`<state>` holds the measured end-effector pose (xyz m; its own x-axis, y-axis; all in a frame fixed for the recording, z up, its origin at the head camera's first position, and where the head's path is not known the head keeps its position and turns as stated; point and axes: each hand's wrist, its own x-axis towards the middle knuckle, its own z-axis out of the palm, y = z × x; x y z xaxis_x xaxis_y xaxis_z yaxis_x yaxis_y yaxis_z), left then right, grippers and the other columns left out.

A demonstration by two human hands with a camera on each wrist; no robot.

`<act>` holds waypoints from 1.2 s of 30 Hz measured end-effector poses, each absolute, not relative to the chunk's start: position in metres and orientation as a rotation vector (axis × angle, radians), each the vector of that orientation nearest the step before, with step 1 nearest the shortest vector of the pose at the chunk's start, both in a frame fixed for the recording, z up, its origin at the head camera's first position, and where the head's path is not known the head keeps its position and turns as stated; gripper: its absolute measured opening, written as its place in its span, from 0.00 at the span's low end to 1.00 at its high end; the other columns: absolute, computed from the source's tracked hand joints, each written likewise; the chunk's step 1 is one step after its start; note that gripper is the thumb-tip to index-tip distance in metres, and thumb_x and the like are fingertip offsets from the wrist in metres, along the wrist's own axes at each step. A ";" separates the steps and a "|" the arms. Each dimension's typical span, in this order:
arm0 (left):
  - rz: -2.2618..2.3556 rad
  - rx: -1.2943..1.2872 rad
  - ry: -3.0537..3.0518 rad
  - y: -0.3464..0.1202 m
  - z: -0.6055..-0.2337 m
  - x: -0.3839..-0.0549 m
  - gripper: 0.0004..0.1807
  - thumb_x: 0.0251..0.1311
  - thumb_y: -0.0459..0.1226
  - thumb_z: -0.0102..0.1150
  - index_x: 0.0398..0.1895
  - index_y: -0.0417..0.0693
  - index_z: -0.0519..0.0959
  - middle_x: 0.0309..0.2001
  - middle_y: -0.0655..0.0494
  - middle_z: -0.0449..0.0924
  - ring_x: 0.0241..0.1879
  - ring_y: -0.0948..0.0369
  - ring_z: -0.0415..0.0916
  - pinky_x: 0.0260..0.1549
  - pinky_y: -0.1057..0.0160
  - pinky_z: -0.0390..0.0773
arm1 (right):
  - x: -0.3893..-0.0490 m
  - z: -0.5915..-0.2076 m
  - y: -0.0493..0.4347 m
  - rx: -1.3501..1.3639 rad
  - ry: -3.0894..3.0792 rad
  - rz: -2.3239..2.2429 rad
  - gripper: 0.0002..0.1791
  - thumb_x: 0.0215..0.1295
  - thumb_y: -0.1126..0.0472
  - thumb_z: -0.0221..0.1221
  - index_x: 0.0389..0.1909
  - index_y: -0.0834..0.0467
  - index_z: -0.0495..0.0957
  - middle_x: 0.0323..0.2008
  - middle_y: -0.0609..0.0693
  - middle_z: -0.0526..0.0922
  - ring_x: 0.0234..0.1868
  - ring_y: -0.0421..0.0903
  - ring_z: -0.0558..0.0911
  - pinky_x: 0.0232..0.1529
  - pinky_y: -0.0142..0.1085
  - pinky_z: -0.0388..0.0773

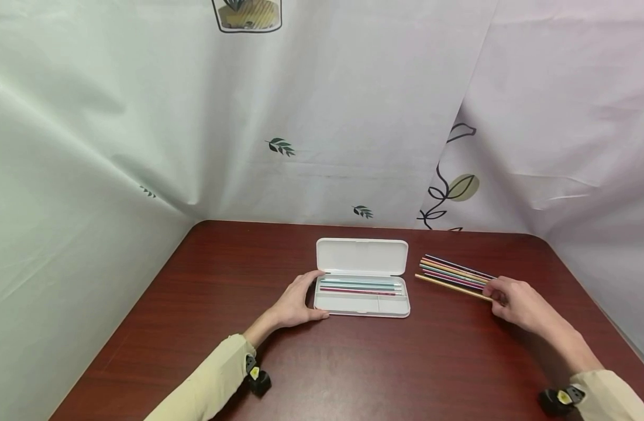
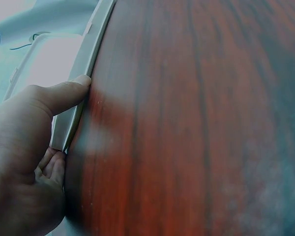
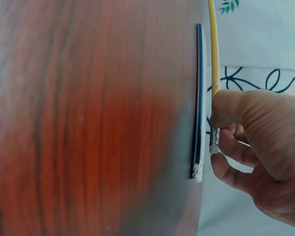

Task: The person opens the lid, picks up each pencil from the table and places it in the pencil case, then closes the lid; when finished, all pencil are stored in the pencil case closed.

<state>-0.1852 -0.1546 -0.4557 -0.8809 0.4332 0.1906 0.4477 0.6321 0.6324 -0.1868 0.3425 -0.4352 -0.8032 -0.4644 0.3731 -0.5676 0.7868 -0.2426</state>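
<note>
A white pencil case (image 1: 348,303) lies with its lid raised on the table, and several pencils (image 1: 360,290) in teal and red rest in its long compartment. My left hand (image 1: 295,301) grips the case's left end, thumb (image 2: 71,93) at the front edge and fingers round by the hinge side. Between thumb and fingers of my right hand (image 1: 519,301) is a yellow pencil (image 3: 215,54), pinched near its metal-banded eraser end. In the right wrist view it stands clear of the other pencils. Beside it a row of several coloured pencils (image 1: 450,270) lies on the table.
The dark red-brown wooden table (image 1: 385,368) ends at a pale hanging cloth (image 1: 327,117) printed with leaves, at the back and both sides. A small divider splits the case's front section. Black wrist cameras (image 1: 258,383) sit at both cuffs.
</note>
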 end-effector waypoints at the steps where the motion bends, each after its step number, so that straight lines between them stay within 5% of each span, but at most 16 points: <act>1: -1.100 -0.762 -2.818 -0.155 -0.456 -0.186 0.49 0.45 0.44 0.79 0.70 0.42 0.65 0.66 0.45 0.69 0.64 0.47 0.65 0.60 0.44 0.65 | -0.187 -0.434 0.341 0.801 -2.680 0.500 0.18 0.38 0.76 0.66 0.28 0.53 0.78 0.26 0.36 0.71 0.25 0.32 0.68 0.24 0.34 0.67; 36: -1.112 -0.756 -2.818 -0.154 -0.455 -0.184 0.49 0.45 0.44 0.80 0.70 0.42 0.65 0.66 0.45 0.69 0.64 0.47 0.65 0.60 0.44 0.65 | -0.191 -0.414 0.294 1.014 -2.549 0.591 0.20 0.37 0.77 0.65 0.29 0.51 0.79 0.27 0.35 0.71 0.27 0.32 0.69 0.24 0.31 0.69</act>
<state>-0.1839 -0.1543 -0.4548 -0.8826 0.4299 0.1903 0.4440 0.6292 0.6379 -0.1909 0.2939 -0.4144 -0.6907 -0.5686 0.4468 -0.7072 0.6601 -0.2533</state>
